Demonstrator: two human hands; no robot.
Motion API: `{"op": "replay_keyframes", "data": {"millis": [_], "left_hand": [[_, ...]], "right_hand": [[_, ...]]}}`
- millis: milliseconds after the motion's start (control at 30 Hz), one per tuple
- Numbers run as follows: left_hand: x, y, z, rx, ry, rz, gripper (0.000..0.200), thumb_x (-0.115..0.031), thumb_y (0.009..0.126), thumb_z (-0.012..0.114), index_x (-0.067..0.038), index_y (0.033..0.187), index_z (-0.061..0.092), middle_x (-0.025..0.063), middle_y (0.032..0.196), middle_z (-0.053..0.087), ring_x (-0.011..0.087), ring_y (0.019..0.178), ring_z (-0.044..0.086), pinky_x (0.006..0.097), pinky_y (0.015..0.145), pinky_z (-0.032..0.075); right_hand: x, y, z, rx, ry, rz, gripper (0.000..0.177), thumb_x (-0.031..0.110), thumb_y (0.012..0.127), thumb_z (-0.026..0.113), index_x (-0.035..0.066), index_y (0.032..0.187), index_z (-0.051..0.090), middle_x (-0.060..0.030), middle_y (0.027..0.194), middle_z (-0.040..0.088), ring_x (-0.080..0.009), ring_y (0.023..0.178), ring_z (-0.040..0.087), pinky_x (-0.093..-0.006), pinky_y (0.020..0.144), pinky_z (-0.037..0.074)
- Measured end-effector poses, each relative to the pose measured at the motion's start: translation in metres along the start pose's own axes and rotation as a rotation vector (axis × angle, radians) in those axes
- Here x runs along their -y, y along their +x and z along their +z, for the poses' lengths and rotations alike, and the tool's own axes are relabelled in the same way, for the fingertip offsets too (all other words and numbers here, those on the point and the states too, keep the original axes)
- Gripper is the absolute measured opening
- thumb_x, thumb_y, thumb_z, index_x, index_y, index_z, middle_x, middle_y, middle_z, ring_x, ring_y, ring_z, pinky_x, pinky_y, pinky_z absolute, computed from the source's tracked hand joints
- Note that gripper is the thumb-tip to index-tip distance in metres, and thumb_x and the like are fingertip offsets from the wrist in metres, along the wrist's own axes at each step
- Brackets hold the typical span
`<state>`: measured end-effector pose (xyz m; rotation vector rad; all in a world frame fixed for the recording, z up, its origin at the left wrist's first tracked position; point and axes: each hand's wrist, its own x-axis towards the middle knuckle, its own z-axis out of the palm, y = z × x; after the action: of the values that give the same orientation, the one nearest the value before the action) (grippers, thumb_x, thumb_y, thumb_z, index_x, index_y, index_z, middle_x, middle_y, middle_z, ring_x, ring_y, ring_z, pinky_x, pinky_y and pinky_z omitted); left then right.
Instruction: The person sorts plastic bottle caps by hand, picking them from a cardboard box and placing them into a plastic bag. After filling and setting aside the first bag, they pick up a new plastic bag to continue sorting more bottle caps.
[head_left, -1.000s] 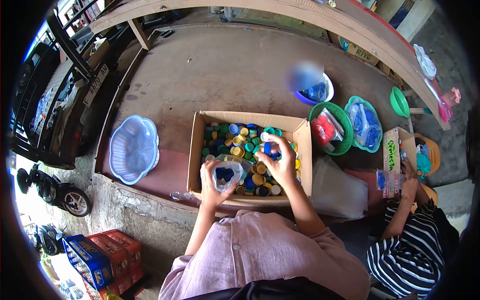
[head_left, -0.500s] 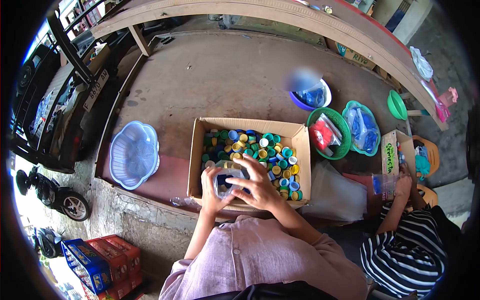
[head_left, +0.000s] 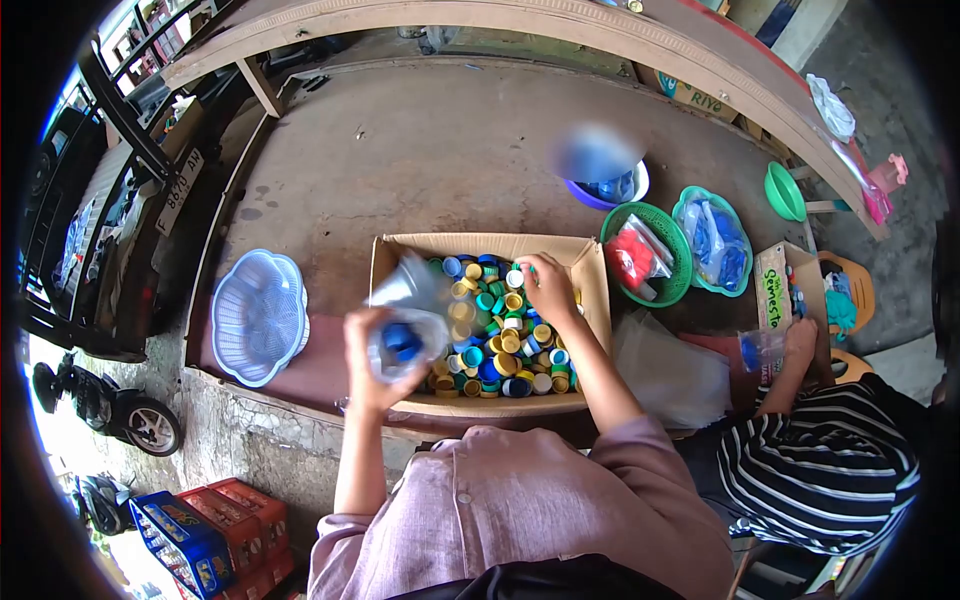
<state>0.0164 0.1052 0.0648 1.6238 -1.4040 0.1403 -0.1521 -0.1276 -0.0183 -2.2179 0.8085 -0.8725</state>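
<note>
Hands at a cardboard box (head_left: 480, 407) of bottle caps (head_left: 500, 345). The left hand (head_left: 372, 362) is raised at the near left corner of the box, forearm nearly upright. Its fingers (head_left: 358, 335) are clamped around the lower part of a clear plastic bag (head_left: 405, 330). The bag is held in the air over the left edge of the box. It is blurred, its loose top points up and away from the person, and a few blue caps show through its bottom.

The right hand (head_left: 548, 285) reaches forward across the box, palm down, arm almost straight. Its fingers are bent onto the caps close to the far wall; whether they pinch a cap cannot be told. The caps are blue, green, yellow and white and lie heaped in the middle and right of the box.

The box stands on a brown table (head_left: 450, 150). A pale blue basket (head_left: 258, 315) lies to its left, a green basket (head_left: 648, 255) and a teal basket (head_left: 715, 240) to its right. At the far right, a co-worker's hand (head_left: 798, 345) holds a small bag beside a striped sleeve.
</note>
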Motion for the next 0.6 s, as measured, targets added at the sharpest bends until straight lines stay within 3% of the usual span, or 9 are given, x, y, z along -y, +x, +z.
{"op": "replay_keyframes", "data": {"millis": [67, 133, 200, 333, 467, 533, 600], "left_hand": [[0.009, -0.029, 0.028, -0.023, -0.251, -0.236, 0.065, -0.028, 0.057, 0.073, -0.002, 0.108, 0.043, 0.0149, 0.094, 0.047, 0.0285, 0.086, 0.051, 0.0378, 0.076, 0.043], [0.009, -0.039, 0.034, -0.042, -0.185, -0.176, 0.070, -0.036, 0.056, 0.073, -0.001, 0.108, 0.042, 0.0140, 0.095, 0.046, 0.0274, 0.086, 0.051, 0.0369, 0.075, 0.042], [0.001, -0.040, 0.032, 0.019, -0.103, -0.186, 0.066, -0.027, 0.056, 0.074, -0.003, 0.110, 0.042, 0.0167, 0.100, 0.047, 0.0319, 0.093, 0.046, 0.0400, 0.082, 0.038], [0.005, -0.054, 0.041, -0.002, -0.104, -0.199, 0.065, -0.025, 0.057, 0.074, -0.003, 0.110, 0.042, 0.0164, 0.101, 0.046, 0.0324, 0.096, 0.045, 0.0410, 0.084, 0.036], [0.007, -0.059, 0.048, 0.101, 0.069, -0.145, 0.063, -0.023, 0.057, 0.073, -0.003, 0.109, 0.043, 0.0147, 0.100, 0.048, 0.0320, 0.094, 0.046, 0.0425, 0.084, 0.035], [0.009, -0.061, 0.050, 0.078, 0.064, -0.154, 0.061, -0.025, 0.058, 0.073, -0.003, 0.107, 0.044, 0.0160, 0.098, 0.046, 0.0331, 0.093, 0.046, 0.0408, 0.081, 0.038], [0.008, -0.059, 0.050, 0.078, 0.044, -0.182, 0.064, -0.024, 0.056, 0.074, -0.003, 0.109, 0.044, 0.0140, 0.100, 0.049, 0.0321, 0.093, 0.046, 0.0424, 0.084, 0.035]], "right_hand": [[-0.012, 0.004, 0.014, 0.129, -0.172, -0.076, 0.018, 0.003, 0.076, 0.051, 0.003, 0.092, 0.059, -0.0121, 0.087, 0.060, -0.0300, 0.086, 0.057, -0.0383, 0.074, 0.046], [-0.021, 0.004, 0.028, 0.163, -0.205, -0.045, 0.021, 0.005, 0.073, 0.053, 0.002, 0.093, 0.060, -0.0118, 0.089, 0.060, -0.0294, 0.087, 0.056, -0.0383, 0.074, 0.047], [-0.025, 0.005, 0.035, 0.200, -0.337, -0.056, 0.026, 0.008, 0.071, 0.057, 0.003, 0.097, 0.059, -0.0112, 0.092, 0.059, -0.0287, 0.088, 0.056, -0.0380, 0.074, 0.047], [-0.016, 0.011, 0.039, 0.307, -0.538, 0.041, 0.034, 0.013, 0.068, 0.065, 0.006, 0.100, 0.057, -0.0112, 0.096, 0.057, -0.0251, 0.091, 0.056, -0.0366, 0.073, 0.047], [-0.019, 0.006, 0.042, 0.181, -0.432, 0.034, 0.026, 0.007, 0.063, 0.064, 0.005, 0.089, 0.059, -0.0089, 0.089, 0.059, -0.0259, 0.085, 0.057, -0.0377, 0.071, 0.047], [-0.026, 0.002, 0.039, 0.087, -0.187, 0.081, 0.020, 0.004, 0.063, 0.062, 0.005, 0.083, 0.058, -0.0075, 0.079, 0.060, -0.0254, 0.078, 0.058, -0.0384, 0.069, 0.047], [-0.035, 0.001, 0.035, 0.077, -0.182, 0.082, 0.025, 0.005, 0.063, 0.061, 0.005, 0.088, 0.059, -0.0082, 0.072, 0.061, -0.0255, 0.072, 0.059, -0.0387, 0.064, 0.046]]}}
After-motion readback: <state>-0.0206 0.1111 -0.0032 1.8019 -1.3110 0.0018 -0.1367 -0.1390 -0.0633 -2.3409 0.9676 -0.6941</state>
